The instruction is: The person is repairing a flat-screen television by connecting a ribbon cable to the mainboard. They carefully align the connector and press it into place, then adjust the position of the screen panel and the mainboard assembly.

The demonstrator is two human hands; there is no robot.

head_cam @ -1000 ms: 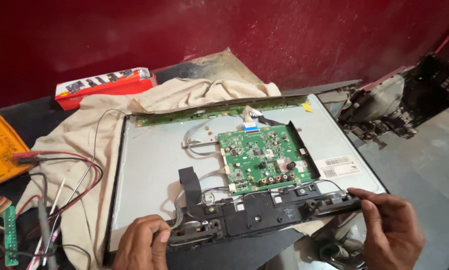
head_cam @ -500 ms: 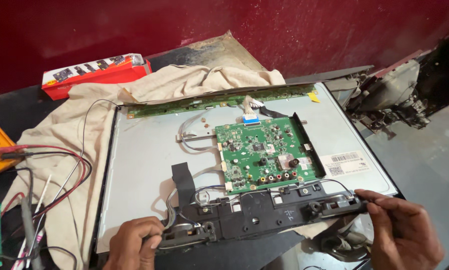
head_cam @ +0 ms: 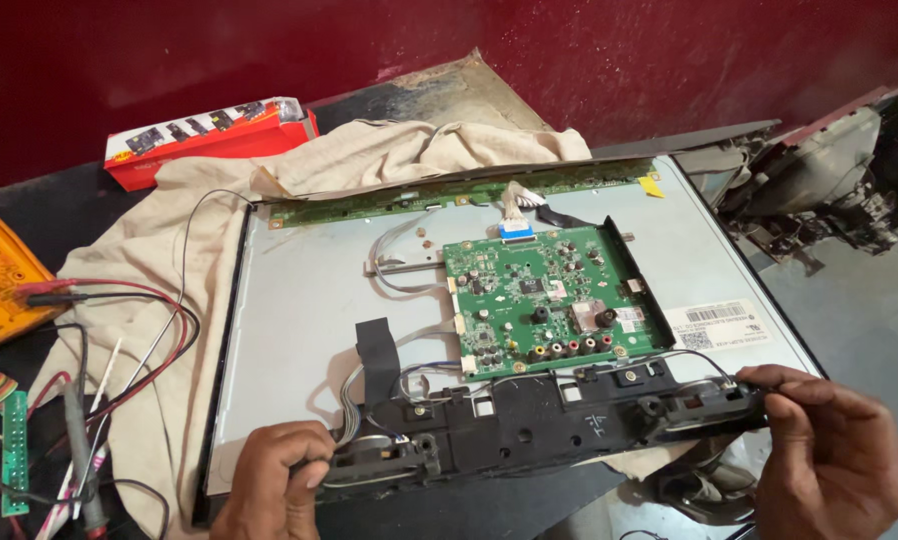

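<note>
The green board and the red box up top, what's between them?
In the head view, a beige cloth lies between the green board and the red box.

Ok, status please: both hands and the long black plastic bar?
Left hand and right hand grip the long black plastic speaker bar by its ends. Thin wires run beside the green circuit board.

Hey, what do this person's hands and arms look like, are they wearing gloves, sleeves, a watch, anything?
Both hands are bare. The left hand and right hand wear no gloves, and no rings show on the fingers in view. No sleeve, watch or strap appears on the parts of the wrists that show. The forearms lie outside the picture, so nothing more can be told.
</note>
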